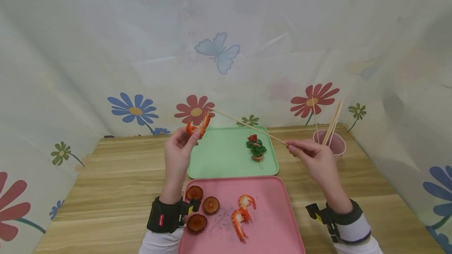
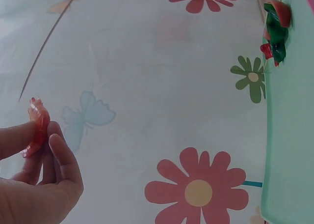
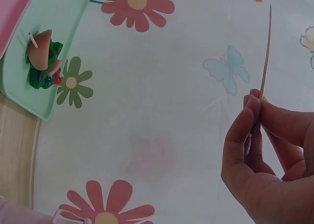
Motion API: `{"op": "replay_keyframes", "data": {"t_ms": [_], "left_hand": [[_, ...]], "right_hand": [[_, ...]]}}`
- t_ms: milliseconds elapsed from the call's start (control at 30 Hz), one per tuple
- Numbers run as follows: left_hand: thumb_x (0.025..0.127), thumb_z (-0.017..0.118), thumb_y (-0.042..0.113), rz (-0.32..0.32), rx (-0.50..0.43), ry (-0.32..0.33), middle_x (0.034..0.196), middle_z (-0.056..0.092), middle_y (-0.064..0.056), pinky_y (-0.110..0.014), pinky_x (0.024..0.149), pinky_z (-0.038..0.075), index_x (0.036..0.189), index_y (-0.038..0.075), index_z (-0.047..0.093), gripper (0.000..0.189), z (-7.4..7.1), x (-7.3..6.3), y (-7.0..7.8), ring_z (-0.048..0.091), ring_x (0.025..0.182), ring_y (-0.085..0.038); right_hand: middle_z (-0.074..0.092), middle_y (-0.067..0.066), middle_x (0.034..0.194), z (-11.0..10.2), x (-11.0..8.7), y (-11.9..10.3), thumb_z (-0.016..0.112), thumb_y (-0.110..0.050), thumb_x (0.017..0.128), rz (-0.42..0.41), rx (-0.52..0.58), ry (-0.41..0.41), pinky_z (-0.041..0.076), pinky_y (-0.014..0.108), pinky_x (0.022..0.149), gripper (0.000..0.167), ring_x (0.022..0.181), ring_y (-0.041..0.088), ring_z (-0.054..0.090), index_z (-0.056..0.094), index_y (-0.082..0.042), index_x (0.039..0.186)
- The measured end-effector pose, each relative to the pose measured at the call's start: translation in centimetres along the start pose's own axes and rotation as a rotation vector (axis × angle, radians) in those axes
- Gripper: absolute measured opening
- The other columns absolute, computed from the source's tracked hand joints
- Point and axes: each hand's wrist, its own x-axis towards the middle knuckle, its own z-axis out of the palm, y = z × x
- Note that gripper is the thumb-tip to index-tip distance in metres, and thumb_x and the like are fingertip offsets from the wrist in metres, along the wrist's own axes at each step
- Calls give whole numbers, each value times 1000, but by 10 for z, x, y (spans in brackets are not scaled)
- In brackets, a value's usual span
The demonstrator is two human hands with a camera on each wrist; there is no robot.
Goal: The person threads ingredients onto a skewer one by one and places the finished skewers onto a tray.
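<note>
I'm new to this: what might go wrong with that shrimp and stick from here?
The skewer points toward the shrimp pinched in the left hand; if it slips, it could prick those fingers.

The right hand pinches the thin skewer far from its tip, so it may wobble or bend.

The shrimp is held up only by the pinch, so a push could knock it loose.

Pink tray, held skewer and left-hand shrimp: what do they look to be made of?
Pink tray: probably plastic, satin finish; smooth, rounded rim. Skewer: likely bamboo or other wood, unpainted; pale tan, slim, pointed. Shrimp: possibly glossy moulded plastic, judging by bright highlights; real shrimp can't be ruled out.
</note>
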Motion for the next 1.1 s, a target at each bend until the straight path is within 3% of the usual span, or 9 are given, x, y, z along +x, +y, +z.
{"op": "replay_keyframes", "data": {"t_ms": [233,600,867,1100], "left_hand": [[86,70,16,8,-40,21,88,66,1,-20,72,53,103,-1,64,25,-2,2,6,61,78,-16],[87,69,22,-10,-37,60,92,63,-2,-19,75,52,106,1,63,29,-1,4,14,58,86,-24],[89,67,17,-3,-51,57,94,63,-2,-18,75,52,108,-2,62,28,4,5,16,60,83,-17],[88,68,19,-29,-51,43,93,62,-2,-19,75,53,105,0,62,27,8,3,16,59,84,-19]], "right_hand": [[71,14,94,-1,-3,-2,66,-11,88,1,-51,-7,52,15,66,20,77,-4,63,73,-4,106],[71,14,95,-5,-8,0,66,-7,87,-16,-71,-30,52,14,66,19,78,-5,62,73,-4,105],[71,16,93,-5,-10,5,66,-3,87,-27,-73,-48,52,14,66,19,77,-5,62,72,-1,104],[71,17,93,-7,-11,6,65,-3,87,-21,-89,-50,52,14,66,18,77,-6,62,72,0,104]]}}
